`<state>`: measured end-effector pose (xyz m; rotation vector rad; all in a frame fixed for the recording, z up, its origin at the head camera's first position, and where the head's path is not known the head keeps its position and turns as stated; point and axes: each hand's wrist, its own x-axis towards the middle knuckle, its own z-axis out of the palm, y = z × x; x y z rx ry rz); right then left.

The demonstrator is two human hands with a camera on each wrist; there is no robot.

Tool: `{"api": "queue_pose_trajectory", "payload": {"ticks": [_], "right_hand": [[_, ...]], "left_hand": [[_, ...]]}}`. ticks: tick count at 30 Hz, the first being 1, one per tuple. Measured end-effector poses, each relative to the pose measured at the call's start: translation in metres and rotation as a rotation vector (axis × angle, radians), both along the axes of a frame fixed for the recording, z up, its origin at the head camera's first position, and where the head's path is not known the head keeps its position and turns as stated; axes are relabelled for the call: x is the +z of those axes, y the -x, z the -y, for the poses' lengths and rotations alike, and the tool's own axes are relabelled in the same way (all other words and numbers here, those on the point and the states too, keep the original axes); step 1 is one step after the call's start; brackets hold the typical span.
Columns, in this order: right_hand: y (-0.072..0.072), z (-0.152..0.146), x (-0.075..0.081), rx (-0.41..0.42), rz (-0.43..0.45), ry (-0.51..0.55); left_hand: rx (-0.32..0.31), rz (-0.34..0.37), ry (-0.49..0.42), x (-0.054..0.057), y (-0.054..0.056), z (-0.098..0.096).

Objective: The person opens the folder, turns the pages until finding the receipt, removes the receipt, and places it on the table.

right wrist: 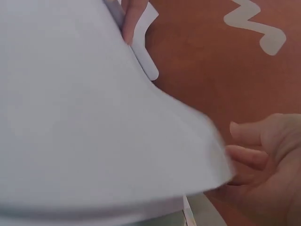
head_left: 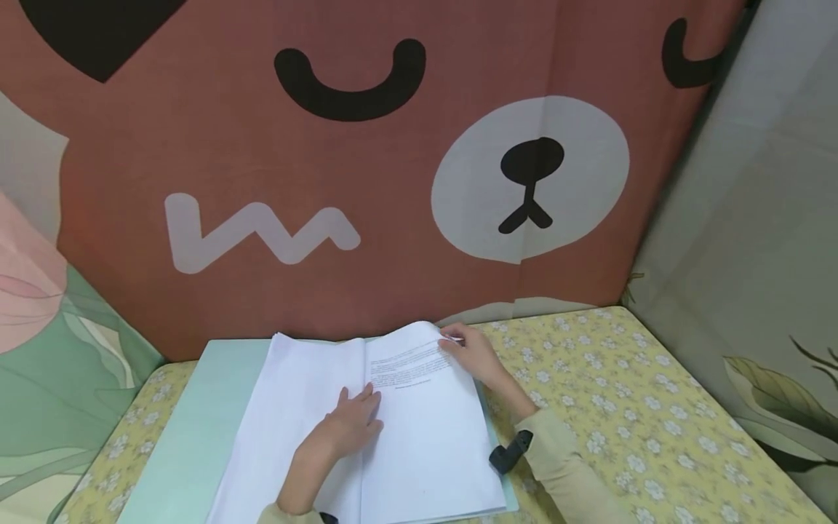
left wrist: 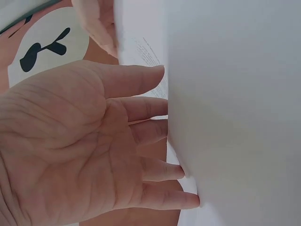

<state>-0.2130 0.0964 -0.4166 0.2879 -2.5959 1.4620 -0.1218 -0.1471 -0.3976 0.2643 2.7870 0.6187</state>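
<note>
A thick white booklet lies open, its right-hand page bearing a block of small print near the top and its left-hand page looking blank. My left hand rests along the centre fold, fingers extended; in the left wrist view its fingertips touch the paper. At the upper right corner of the page is my right hand. In the right wrist view the blurred page corner meets the fingers of that hand, while the thumb stands apart from the paper. The page's top edge bulges upward.
Under the booklet lies a pale green sheet or folder, showing mostly on the left. The table has a yellow flowered cloth. Behind it hangs a brown bear-print curtain, with a grey leaf-print one at the right.
</note>
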Motion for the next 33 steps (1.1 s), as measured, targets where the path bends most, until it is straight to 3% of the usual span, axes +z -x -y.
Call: {"api": "queue_pose_trajectory", "payload": {"ticks": [5, 9, 23, 28, 33], "right_hand": [[0.002, 0.001, 0.0, -0.169, 0.014, 0.125], [0.005, 0.0, 0.0, -0.22, 0.089, 0.25], [0.008, -0.008, 0.004, -0.07, 0.347, 0.637], [0.01, -0.009, 0.004, -0.037, 0.417, 0.694], [0.011, -0.015, 0.005, -0.014, 0.422, 0.717]], "left_hand": [[0.003, -0.009, -0.001, 0.0, -0.001, -0.001], [0.005, -0.014, 0.0, -0.001, -0.001, -0.001], [0.011, -0.004, 0.023, -0.002, 0.0, 0.001], [0.013, -0.002, 0.009, 0.0, -0.004, 0.003], [0.002, -0.022, 0.005, 0.003, -0.005, -0.001]]}}
